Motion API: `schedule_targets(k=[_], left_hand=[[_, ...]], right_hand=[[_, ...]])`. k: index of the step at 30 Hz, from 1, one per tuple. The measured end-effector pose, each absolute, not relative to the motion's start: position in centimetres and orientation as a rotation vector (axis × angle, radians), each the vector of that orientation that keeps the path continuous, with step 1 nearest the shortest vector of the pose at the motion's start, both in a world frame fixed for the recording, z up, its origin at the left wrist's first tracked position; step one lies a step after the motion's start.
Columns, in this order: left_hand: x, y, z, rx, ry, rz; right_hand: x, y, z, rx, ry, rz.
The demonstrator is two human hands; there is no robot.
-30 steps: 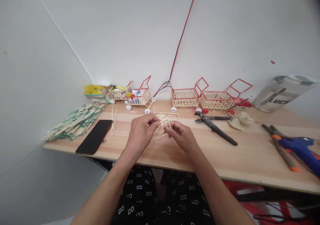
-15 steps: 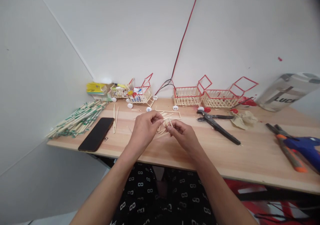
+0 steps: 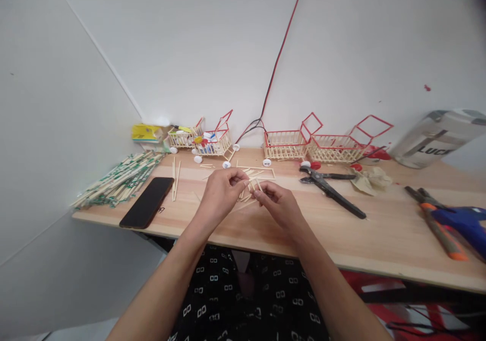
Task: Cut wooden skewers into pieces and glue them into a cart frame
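Close together above the middle of the table (image 3: 266,229), my two hands pinch a small frame of pale wooden sticks (image 3: 255,183). My left hand (image 3: 224,189) grips its left side between thumb and fingertips. On the other side, my right hand (image 3: 279,202) has thumb and fingers closed on it. Just how the sticks join is too small to make out. Beneath and behind the hands lie loose cut sticks (image 3: 248,199) and a flat rectangular stick frame (image 3: 271,171), partly covered by my fingers.
Small stick carts (image 3: 286,143) with red trim line the wall. To the left lie wrapped chopsticks (image 3: 121,179), a phone (image 3: 147,203) and bare sticks (image 3: 174,181). Black cutters (image 3: 330,192), crumpled paper (image 3: 370,180), orange-handled pliers (image 3: 442,232) and a LUCK-marked container (image 3: 436,141) are at right.
Both hands keep nearly the same pose around the small stick frame. The whole view shifts only slightly; nothing is visibly taken up or let go.
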State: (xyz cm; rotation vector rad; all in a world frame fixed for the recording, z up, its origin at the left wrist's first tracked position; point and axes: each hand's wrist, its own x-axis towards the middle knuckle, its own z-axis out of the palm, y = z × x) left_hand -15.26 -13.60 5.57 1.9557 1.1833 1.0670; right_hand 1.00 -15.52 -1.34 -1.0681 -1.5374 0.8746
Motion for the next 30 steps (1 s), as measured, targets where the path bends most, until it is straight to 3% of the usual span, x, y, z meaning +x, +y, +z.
schedule_targets(k=[12, 23, 30], left_hand=[[-15.7, -12.7, 4.6, 1.666, 0.999, 0.968], [-17.1, -13.6, 5.5, 1.89, 1.172, 1.381], [-16.5, -16.5, 6.1, 1.695, 1.081, 1.508]], right_hand=[[1.2, -15.4, -1.6, -1.098, -1.489, 0.936], [1.4, -15.2, -1.5, -1.141, -1.414, 1.006], [1.6, -15.2, -1.5, -1.188, -1.358, 0.98]])
